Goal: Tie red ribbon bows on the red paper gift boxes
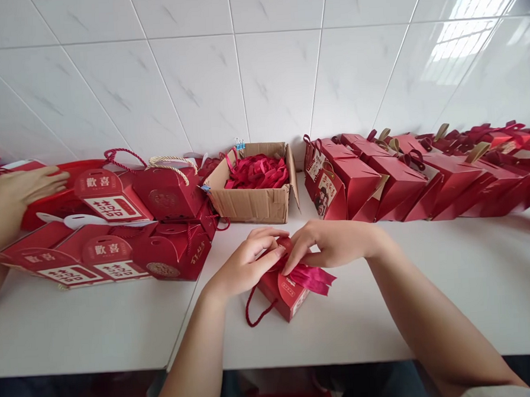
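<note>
A small red gift box (pixel 276 295) lies on the white table in front of me, its dark red cord handle looped out to the left. A shiny crimson ribbon (pixel 313 279) runs over its top, with a forked tail sticking out to the right. My left hand (pixel 248 263) is closed at the box's upper left, thumb and fingers around its top edge. From the right, my right hand (pixel 318 243) bends its fingers down and pinches the ribbon at the middle of the box. The spot between my fingertips is partly hidden.
Behind the box, an open cardboard carton (pixel 250 205) holds loose crimson ribbons (pixel 259 172). Rows of red boxes (pixel 397 179) with bows line the wall at right. More printed red boxes (pixel 112 254) are stacked left, where another person's hand (pixel 28 187) rests by a red tray (pixel 83 166).
</note>
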`<state>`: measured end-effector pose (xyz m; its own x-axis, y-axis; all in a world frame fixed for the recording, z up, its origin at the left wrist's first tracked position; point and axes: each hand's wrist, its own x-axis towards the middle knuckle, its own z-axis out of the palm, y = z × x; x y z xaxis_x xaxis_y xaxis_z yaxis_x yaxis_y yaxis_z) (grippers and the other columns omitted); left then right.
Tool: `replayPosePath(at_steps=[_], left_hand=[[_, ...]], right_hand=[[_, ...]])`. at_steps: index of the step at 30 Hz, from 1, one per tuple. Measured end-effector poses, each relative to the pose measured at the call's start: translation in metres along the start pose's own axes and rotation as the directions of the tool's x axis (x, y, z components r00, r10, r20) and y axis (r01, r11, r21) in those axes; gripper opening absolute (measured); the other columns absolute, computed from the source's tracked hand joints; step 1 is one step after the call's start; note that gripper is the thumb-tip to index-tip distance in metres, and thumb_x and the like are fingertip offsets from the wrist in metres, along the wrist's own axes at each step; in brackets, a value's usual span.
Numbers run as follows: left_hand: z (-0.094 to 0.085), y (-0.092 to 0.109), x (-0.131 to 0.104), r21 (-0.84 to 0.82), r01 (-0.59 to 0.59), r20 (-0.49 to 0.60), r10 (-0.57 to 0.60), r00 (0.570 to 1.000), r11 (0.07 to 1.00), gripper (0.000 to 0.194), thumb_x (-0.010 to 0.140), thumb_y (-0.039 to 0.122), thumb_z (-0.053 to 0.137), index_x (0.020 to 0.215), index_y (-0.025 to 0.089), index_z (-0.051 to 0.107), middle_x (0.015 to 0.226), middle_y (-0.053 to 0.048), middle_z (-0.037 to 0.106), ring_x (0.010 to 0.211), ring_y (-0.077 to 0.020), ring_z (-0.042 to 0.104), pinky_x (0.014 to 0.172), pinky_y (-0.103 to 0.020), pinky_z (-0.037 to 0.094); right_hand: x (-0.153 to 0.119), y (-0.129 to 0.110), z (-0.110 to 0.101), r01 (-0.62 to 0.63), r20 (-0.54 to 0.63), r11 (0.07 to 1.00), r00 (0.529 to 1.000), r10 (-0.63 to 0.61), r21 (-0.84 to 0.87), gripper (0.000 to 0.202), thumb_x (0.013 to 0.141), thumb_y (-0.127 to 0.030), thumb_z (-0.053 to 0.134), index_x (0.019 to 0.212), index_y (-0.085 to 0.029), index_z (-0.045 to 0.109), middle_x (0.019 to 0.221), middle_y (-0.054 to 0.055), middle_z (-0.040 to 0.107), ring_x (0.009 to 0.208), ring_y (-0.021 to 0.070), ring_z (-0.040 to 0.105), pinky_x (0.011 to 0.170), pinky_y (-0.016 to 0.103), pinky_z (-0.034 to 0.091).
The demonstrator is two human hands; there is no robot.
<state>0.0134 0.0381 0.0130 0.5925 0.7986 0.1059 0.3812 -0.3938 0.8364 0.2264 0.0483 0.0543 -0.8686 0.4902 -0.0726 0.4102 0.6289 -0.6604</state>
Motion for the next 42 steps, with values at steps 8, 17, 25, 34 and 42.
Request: replayPosePath(at_steps=[8,17,25,34,42], left_hand=[[0.002,-0.005,0.000,0.113,-0.040,-0.024,0.043,0.999,0.993,0.020,0.087,0.029,0.052,0.069,0.021,0.048,0.134,-0.004,0.050,0.134,-0.0225,0.032,0.109,-0.039,0.032],[0.000,-0.008,-0.001,0.189,-0.049,-0.055,0.060,0.997,0.981,0.021,0.084,0.030,0.056,0.066,0.020,0.048,0.135,-0.002,0.051,0.136,-0.0261,0.027,0.110,-0.046,0.029],[0.007,-0.004,0.001,0.084,-0.063,-0.149,0.075,0.986,0.995,0.022,0.084,0.026,0.055,0.064,0.020,0.047,0.121,-0.003,0.059,0.125,-0.0222,0.043,0.106,-0.040,0.033],[0.010,-0.001,0.000,0.000,-0.043,-0.130,0.042,0.991,0.999,0.030,0.081,0.029,0.062,0.065,0.020,0.038,0.110,-0.003,0.060,0.112,-0.0202,0.051,0.089,-0.031,0.041],[0.013,-0.001,0.001,-0.013,-0.043,-0.132,0.041,0.990,0.999,0.038,0.078,0.026,0.064,0.060,0.020,0.031,0.079,0.000,0.062,0.091,-0.0186,0.053,0.081,-0.030,0.043]], right_hand=[[-0.002,0.001,-0.001,0.023,0.036,1.000,0.999,-0.024,0.013,0.051,0.074,0.005,0.043,0.107,-0.020,0.073,0.101,0.002,0.073,0.082,0.0132,0.063,0.072,0.022,0.044],[-0.003,0.001,-0.002,-0.001,0.065,0.999,0.998,-0.003,0.054,0.048,0.076,0.003,0.045,0.106,-0.021,0.074,0.104,0.003,0.072,0.087,0.0144,0.064,0.076,0.023,0.045],[-0.006,0.001,-0.005,0.011,-0.011,0.999,1.000,-0.010,0.034,0.027,0.086,-0.011,0.048,0.103,-0.018,0.068,0.095,0.004,0.069,0.079,0.0134,0.061,0.072,0.025,0.046],[-0.007,-0.001,-0.005,-0.070,-0.119,0.997,0.991,0.067,-0.021,0.016,0.085,-0.016,0.053,0.101,-0.019,0.053,0.089,0.001,0.063,0.074,0.0116,0.057,0.064,0.022,0.044],[-0.004,0.001,-0.006,-0.117,-0.142,0.992,0.984,0.109,-0.053,0.011,0.083,-0.014,0.052,0.092,-0.019,0.056,0.077,-0.001,0.061,0.065,0.0101,0.055,0.058,0.021,0.042]])
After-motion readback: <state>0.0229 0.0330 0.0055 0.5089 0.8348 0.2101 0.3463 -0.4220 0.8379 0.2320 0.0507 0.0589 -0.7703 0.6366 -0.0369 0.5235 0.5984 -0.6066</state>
